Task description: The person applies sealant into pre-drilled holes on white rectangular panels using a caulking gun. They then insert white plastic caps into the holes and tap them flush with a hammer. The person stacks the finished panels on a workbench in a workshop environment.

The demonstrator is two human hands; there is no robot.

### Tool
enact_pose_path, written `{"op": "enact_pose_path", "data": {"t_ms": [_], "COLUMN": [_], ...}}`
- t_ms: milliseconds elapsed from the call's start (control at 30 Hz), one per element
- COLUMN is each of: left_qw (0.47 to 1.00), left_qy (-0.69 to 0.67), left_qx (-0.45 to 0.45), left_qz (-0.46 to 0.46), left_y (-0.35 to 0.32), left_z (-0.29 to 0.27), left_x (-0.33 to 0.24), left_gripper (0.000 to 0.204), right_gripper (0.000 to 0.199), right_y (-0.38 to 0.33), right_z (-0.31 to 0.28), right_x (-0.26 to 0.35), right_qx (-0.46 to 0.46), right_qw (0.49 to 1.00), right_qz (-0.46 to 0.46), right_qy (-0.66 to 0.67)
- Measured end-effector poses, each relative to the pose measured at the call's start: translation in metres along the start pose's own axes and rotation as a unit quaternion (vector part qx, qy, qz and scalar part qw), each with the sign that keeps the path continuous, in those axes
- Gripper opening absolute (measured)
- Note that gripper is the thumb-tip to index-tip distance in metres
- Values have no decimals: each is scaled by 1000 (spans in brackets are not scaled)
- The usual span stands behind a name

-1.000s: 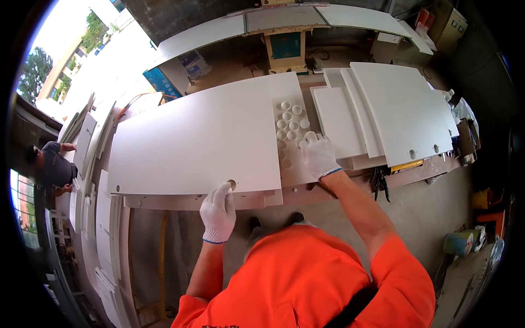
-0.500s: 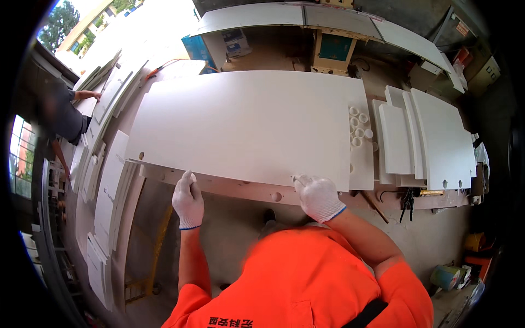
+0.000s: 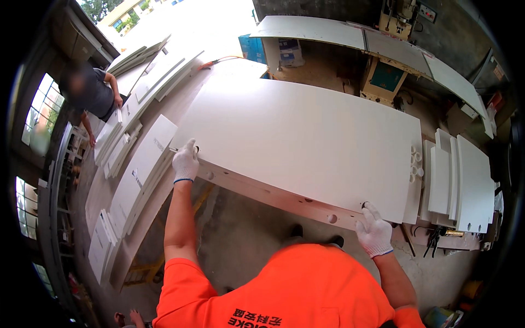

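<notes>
A large white panel (image 3: 306, 136) lies flat on the bench in front of me, with a round hole near each end of its near edge. My left hand (image 3: 186, 162), in a white knitted glove, is closed at the left near corner, fingertips beside the left hole (image 3: 197, 149). Whether a small piece is between those fingers is hidden. My right hand (image 3: 375, 232), gloved too, lies at the near edge farther right. Its fingers stretch to the right hole (image 3: 365, 205), thumb apart. Several white rings (image 3: 416, 159) lie beyond the panel's right end.
White panels (image 3: 473, 183) stand stacked at the right, with a black tool (image 3: 433, 239) hanging below. More panels (image 3: 143, 164) line the left bench, where a co-worker (image 3: 93, 90) stands. A long white worktop (image 3: 309, 28) and a machine (image 3: 383, 82) are at the back.
My view has swung left, so the bench sits farther right in it. My left hand has moved to the panel's left corner hole. My right hand stays near the right hole, fingers more extended.
</notes>
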State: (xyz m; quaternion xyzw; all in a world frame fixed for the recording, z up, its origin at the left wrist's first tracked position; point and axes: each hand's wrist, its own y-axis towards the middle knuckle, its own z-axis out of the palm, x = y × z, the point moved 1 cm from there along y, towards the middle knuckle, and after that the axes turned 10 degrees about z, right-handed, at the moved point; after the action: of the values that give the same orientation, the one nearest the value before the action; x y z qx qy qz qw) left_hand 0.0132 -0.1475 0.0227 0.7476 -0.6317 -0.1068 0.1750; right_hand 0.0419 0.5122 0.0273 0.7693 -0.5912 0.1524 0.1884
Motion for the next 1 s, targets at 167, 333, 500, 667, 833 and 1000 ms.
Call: {"op": "enact_pose_path", "data": {"t_ms": [167,333,500,667,833,1000], "left_qw": [998,994,986,993,1000,997], "left_qy": [-33,-76,-167,-105,-20,-27], "left_qx": [23,32,4,-55,16,67], "left_qz": [51,67,26,11,-1,-7], "left_y": [10,12,7,-18,-48,-39], "left_z": [-3,-6,5,17,28,12], "left_x": [4,8,22,6,5,-16], "left_gripper": [34,33,25,39,82,105], "right_gripper": [43,43,44,44,44,45], "right_y": [-1,-4,-6,-5,-2,-6], "right_z": [8,11,12,12,12,12], "right_x": [1,0,-5,-6,-8,-10], "right_qx": [-34,-33,-34,-39,-22,-18], "right_qw": [999,999,999,998,999,999], "right_qz": [10,9,-17,-32,-38,-22], "right_qy": [12,21,23,28,26,14]}}
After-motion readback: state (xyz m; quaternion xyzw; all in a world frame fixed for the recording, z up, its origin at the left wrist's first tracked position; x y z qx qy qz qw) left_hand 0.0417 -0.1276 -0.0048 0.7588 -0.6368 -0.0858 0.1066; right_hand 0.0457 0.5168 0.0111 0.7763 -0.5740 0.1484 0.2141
